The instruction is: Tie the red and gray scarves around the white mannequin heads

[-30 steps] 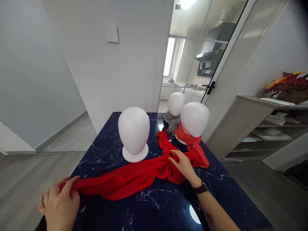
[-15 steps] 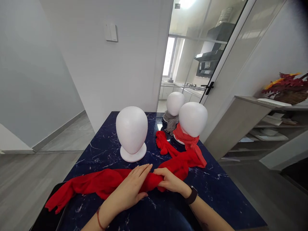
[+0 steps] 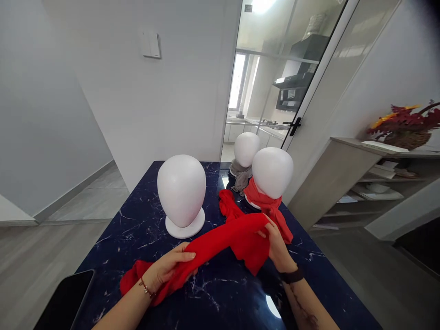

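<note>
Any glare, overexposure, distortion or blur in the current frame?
Head view: glare whitens the tabletop beside the right forearm; head view: the window beyond the glass door is washed out; head view: dark upper-right corner, left wall edge slanted, probably distortion; head view: red scarf, left hand and right hand show no heavy blur.

The left grip (image 3: 172,263) is clasping a red scarf (image 3: 220,237), thumb on top, while the right grip (image 3: 277,245) is pinching it farther right; the cloth is stretching between them above the dark marbled surface (image 3: 216,293). A white mannequin head (image 3: 182,190) is standing upright behind it on a round base (image 3: 187,227). Farther right, a second white head (image 3: 273,172) is wearing a coral scarf (image 3: 263,198) around its neck, and a third head (image 3: 246,149), behind, is wearing a grey scarf (image 3: 241,175). A black wristband (image 3: 291,275) is circling the right wrist.
</note>
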Demonstrator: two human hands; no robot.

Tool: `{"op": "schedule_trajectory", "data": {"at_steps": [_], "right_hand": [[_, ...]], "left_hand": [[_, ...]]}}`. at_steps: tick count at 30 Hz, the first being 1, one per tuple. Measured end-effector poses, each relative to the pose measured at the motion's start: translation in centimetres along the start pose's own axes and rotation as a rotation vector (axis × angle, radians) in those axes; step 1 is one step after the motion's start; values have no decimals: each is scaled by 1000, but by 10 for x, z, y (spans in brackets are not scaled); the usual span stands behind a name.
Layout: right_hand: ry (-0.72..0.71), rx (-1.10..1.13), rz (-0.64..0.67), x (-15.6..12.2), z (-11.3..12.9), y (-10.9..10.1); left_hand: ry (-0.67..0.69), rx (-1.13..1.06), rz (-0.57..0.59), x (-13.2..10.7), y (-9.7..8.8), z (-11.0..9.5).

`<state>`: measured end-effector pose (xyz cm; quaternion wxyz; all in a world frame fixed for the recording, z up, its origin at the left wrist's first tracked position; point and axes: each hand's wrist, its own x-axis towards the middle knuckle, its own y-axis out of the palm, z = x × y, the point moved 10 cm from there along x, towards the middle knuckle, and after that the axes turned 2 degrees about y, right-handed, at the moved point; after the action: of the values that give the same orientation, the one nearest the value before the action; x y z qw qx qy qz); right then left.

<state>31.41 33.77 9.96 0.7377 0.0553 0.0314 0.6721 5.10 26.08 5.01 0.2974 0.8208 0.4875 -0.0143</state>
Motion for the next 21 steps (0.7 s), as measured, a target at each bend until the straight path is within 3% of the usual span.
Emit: {"op": "schedule_trajectory", "data": {"at_steps": [3,5,9,13,16,19,21], "right_hand": [[-135,-428,47,4,5,4],[-234,-589,134,-1,9,20],[-273,-318,420,-27,17,72],[-159,-159,621,-60,14,130],[-61,-195,902,-90,-2,170],[170,-184,1134,-111,-26,179],[366,-48,1160,-114,-33,170]], "left_hand": [[100,-36,27,-4,-1,-15],[110,-50,43,-5,0,-21],[68,20,97,-9,10,-23],[19,180,332,-21,53,-25],[-26,387,546,-41,88,-27],[45,645,543,-56,93,-45],[84,757,455,-63,82,-57]]}}
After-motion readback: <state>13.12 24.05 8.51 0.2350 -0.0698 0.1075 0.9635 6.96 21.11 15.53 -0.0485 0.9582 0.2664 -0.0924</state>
